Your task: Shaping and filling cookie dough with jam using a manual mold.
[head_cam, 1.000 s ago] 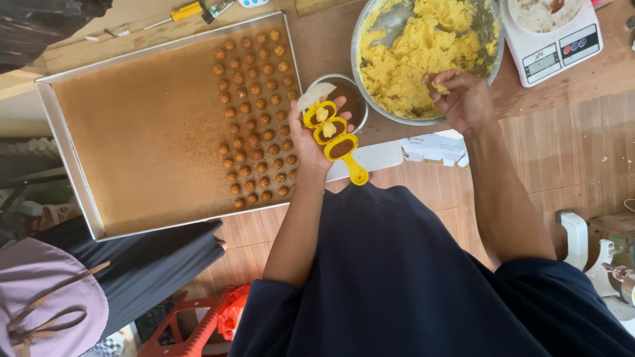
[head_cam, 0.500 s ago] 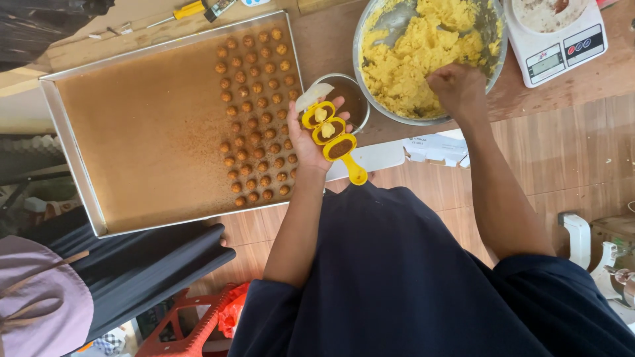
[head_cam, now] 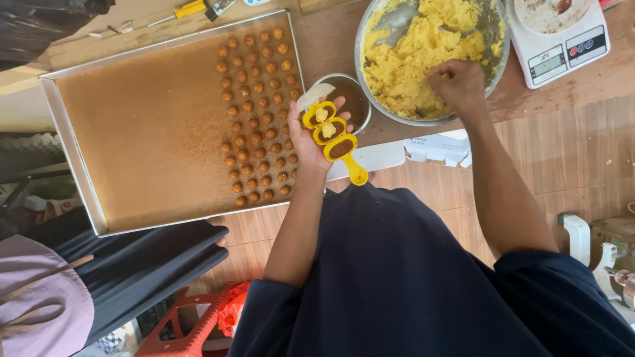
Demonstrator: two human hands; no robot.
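In the head view the right hand (head_cam: 456,82), lifted clear a second ago, is now pressing fingers-closed into the yellow dough (head_cam: 423,59) in one metal bowl (head_cam: 365,79). The left hand (head_cam: 311,135) is gripping one yellow three-cavity mould (head_cam: 332,132), two cavities holding dough, beside one baking tray (head_cam: 73,152) carrying four columns of small balls (head_cam: 254,112).

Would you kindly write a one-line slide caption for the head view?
Left hand holds a yellow three-cup mould beside a tray of small balls; right hand digs into yellow dough.

A single head-worn camera looks steeply down, close over the person's arms, onto the wooden table (head_cam: 569,152).
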